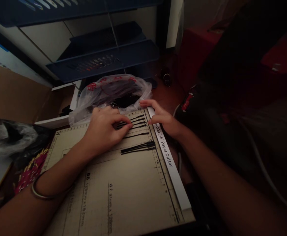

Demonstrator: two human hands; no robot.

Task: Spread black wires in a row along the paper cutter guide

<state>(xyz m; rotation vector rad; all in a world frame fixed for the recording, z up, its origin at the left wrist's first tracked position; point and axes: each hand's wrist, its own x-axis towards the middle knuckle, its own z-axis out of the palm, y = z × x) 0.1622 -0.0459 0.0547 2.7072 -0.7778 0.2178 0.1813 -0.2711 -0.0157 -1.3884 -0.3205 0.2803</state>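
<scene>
A paper cutter board (pixel 133 183), printed with a grid and size marks, lies in front of me, with a white strip (pixel 169 164) lettered "Paper Cutter" along its right edge. Several thin black cords (pixel 137 125) with thicker ends rest on its far part, side by side. Over them is my left hand (pixel 106 127), thumb and forefinger pinched together on a black cord. A bunch of black cords (pixel 138 148) lies nearer to me. My right hand (pixel 164 119) is at the far end of the white strip, its thumb and forefinger apart.
Behind the board sits a clear plastic bag (pixel 114 85) with black pieces inside. An open cardboard box (pixel 18 91) and a bundle of pink, yellow-tipped strips (pixel 34 168) are on the left. A blue rack (pixel 106 60) stands behind; a cable (pixel 263 164) runs along the right.
</scene>
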